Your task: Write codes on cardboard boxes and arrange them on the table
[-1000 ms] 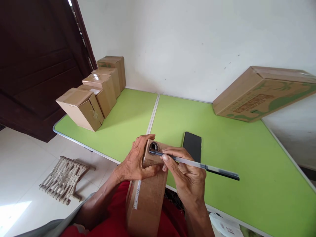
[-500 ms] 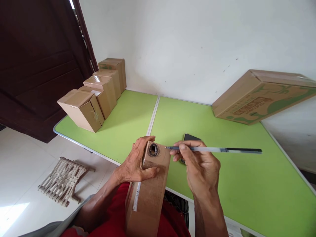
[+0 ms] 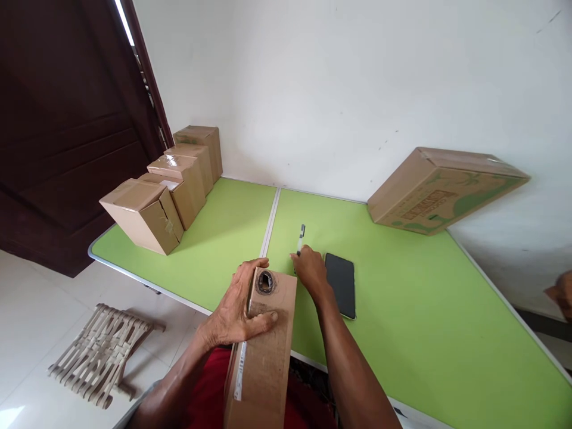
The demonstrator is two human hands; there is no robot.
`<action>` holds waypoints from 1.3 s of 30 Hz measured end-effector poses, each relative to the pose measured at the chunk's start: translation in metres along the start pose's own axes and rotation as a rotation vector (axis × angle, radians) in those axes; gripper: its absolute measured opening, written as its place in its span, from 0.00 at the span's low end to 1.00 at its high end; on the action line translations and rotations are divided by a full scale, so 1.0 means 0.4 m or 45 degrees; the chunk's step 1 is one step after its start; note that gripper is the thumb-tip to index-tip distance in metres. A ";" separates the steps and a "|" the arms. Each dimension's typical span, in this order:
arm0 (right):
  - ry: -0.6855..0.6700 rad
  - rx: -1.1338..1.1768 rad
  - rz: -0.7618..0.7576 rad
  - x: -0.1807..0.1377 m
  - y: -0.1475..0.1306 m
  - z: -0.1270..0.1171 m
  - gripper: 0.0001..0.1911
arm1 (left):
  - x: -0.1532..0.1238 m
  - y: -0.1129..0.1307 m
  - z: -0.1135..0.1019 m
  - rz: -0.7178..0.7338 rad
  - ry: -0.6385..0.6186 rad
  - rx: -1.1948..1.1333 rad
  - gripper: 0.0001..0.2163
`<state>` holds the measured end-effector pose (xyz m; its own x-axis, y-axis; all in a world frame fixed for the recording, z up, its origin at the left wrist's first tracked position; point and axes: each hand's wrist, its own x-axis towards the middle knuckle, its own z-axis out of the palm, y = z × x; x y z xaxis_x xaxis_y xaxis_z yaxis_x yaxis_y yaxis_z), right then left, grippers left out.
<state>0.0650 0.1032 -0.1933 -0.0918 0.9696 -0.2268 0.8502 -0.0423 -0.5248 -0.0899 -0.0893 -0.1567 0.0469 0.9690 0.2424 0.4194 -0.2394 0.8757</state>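
My left hand grips a narrow cardboard box, its thumb across the front face and its fingers along the left side. Near the box's top is a ragged hole ringed with dark scribbled lines. Just right of the box, low over the table, my right hand is closed around a pen. Only the pen's upper part shows, pointing away from me; its tip is hidden behind the hand. A dark-screened phone lies on the table beside my right wrist.
The green folding table has a pale seam. Several cardboard boxes form a row at its left. A larger printed box leans at the back right by the wall. A woven stool stands on the floor at left.
My right hand has moved left and away from me, turning the pen from sideways to pointing away. The phone is now uncovered. My left hand keeps its hold on the box.
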 end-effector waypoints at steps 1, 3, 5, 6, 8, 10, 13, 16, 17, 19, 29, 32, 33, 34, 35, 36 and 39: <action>-0.017 -0.040 0.021 0.000 -0.001 0.008 0.11 | 0.000 -0.001 -0.001 -0.001 0.003 -0.004 0.38; -0.035 -0.091 0.044 -0.001 -0.003 0.017 0.15 | -0.002 -0.003 -0.002 -0.001 0.012 -0.015 0.38; -0.040 -0.109 0.042 -0.005 -0.002 0.017 0.15 | -0.004 -0.007 -0.002 0.001 0.025 -0.024 0.38; -0.041 -0.107 0.032 -0.009 0.000 0.015 0.15 | -0.006 -0.009 -0.003 0.004 0.032 -0.028 0.38; -0.036 -0.075 -0.011 -0.026 0.004 0.007 0.13 | -0.010 -0.013 -0.003 0.011 0.049 -0.041 0.37; -0.025 -0.003 -0.076 -0.064 0.013 -0.003 0.12 | -0.013 -0.018 -0.003 0.011 0.066 -0.066 0.37; -0.059 0.208 -0.220 -0.157 0.038 -0.018 0.16 | -0.018 -0.027 -0.006 -0.035 0.103 -0.133 0.35; -0.124 0.459 -0.352 -0.250 0.079 -0.032 0.32 | -0.021 -0.032 -0.008 -0.061 0.151 -0.197 0.35; -0.065 0.465 -0.346 -0.269 0.096 -0.037 0.35 | -0.021 -0.032 -0.008 -0.059 0.159 -0.204 0.35; 0.161 0.337 -0.232 -0.282 0.132 -0.050 0.38 | -0.019 -0.031 -0.006 -0.047 0.160 -0.190 0.34; 0.283 -0.042 0.298 -0.199 0.183 -0.048 0.41 | -0.010 -0.024 0.016 0.046 0.128 -0.106 0.32; 0.270 0.057 0.351 -0.188 0.191 -0.052 0.45 | -0.006 -0.023 0.011 0.026 0.104 -0.115 0.31; 0.263 0.107 0.357 -0.182 0.196 -0.055 0.44 | -0.004 -0.023 0.010 0.017 0.097 -0.115 0.31; 0.255 0.165 0.350 -0.176 0.202 -0.057 0.40 | -0.003 -0.023 0.010 0.010 0.093 -0.115 0.31; 0.243 0.232 0.334 -0.169 0.207 -0.058 0.34 | -0.001 -0.023 0.010 0.005 0.093 -0.116 0.31; 0.229 0.311 0.310 -0.162 0.211 -0.057 0.28 | -0.001 -0.023 0.010 -0.001 0.094 -0.118 0.32; 0.170 0.616 0.221 -0.151 0.217 -0.050 0.18 | -0.001 -0.020 0.011 -0.018 0.084 -0.133 0.32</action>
<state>0.1549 0.0456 -0.2087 0.1225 0.9593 -0.2544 0.5077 -0.2808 -0.8145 -0.0891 -0.0875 -0.1655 -0.0199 0.9671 0.2538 0.3227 -0.2340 0.9171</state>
